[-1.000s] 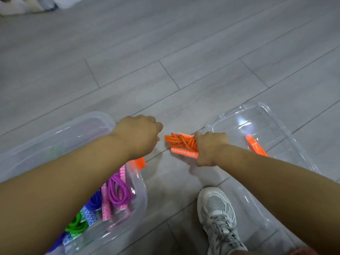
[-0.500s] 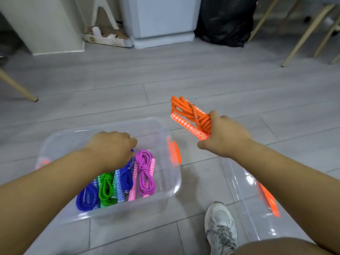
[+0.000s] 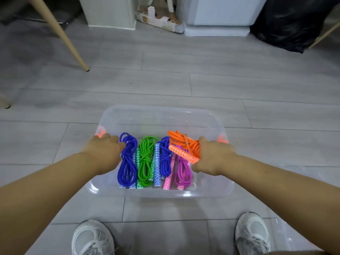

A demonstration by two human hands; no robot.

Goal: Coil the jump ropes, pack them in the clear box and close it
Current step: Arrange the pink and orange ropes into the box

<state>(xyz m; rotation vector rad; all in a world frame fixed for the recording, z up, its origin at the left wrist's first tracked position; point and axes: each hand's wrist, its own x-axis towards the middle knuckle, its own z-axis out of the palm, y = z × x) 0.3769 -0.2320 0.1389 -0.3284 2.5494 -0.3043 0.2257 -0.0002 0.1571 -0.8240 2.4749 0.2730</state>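
Note:
A clear box (image 3: 161, 112) sits open on the grey floor in front of me. Inside lie coiled jump ropes side by side: a blue rope (image 3: 127, 159), a green rope (image 3: 146, 159), a second blue rope (image 3: 165, 159) and a purple rope (image 3: 182, 172) with pink handles. My right hand (image 3: 213, 157) grips a coiled orange rope (image 3: 184, 144) and holds it over the box's right side, above the purple rope. My left hand (image 3: 104, 153) is over the box's left end, fingers curled against the first blue rope; whether it grips it is unclear.
The clear lid (image 3: 283, 234) lies on the floor at the lower right, by my right shoe (image 3: 252, 234). My left shoe (image 3: 92, 238) is near the bottom edge. A wooden chair leg (image 3: 62, 35) stands far left; a black bag (image 3: 294, 21) and white furniture line the back.
My right hand has carried the orange rope from the floor by the lid over to the box. The view has swung so the box is centred. My left hand stays at the box's left end.

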